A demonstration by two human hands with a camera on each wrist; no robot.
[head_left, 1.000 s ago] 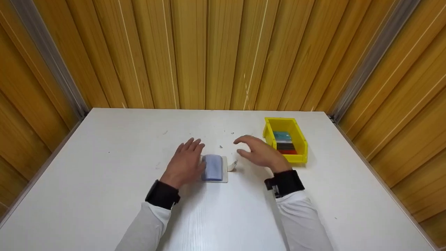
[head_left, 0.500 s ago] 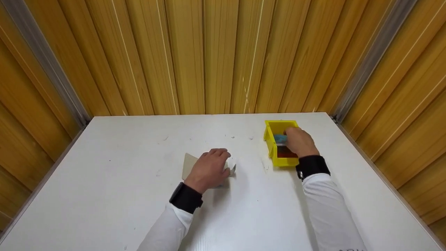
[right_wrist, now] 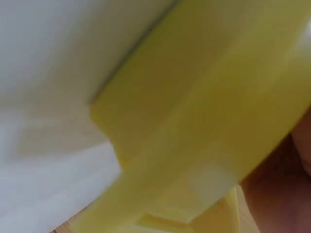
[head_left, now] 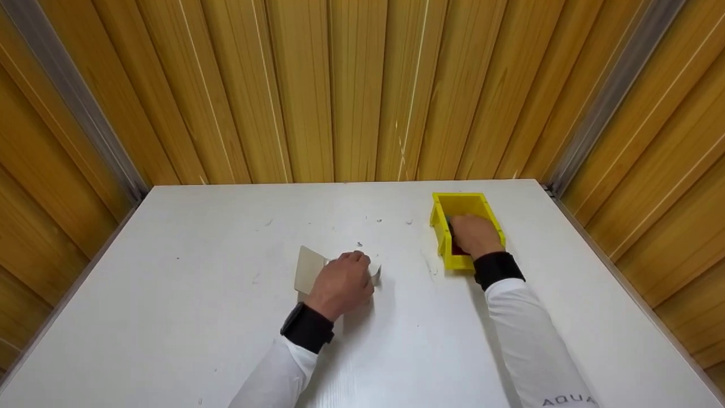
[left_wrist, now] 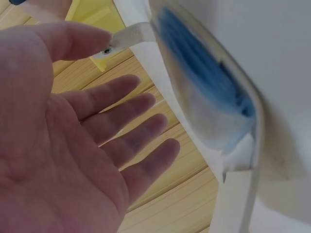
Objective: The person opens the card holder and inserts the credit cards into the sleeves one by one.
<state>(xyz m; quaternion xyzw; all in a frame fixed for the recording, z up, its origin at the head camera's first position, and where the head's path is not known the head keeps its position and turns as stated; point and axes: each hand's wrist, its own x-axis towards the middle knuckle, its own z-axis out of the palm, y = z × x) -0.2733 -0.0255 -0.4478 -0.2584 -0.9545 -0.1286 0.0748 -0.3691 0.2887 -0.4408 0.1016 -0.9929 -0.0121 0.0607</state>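
The wallet [head_left: 308, 269] on the bench [head_left: 170, 317] is being touched by the loosely spread left hand [head_left: 342, 283]; the bin [head_left: 459, 202] is apparently being searched by the right hand [head_left: 476, 232], grip hidden; lift-out is probably being required.

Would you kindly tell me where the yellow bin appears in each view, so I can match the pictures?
Head: the yellow bin stands right of centre, with the right hand inside it.
Left wrist: upper left, cropped by the top edge.
Right wrist: blurred, running diagonally across the middle.
Shared landmark: the white table.
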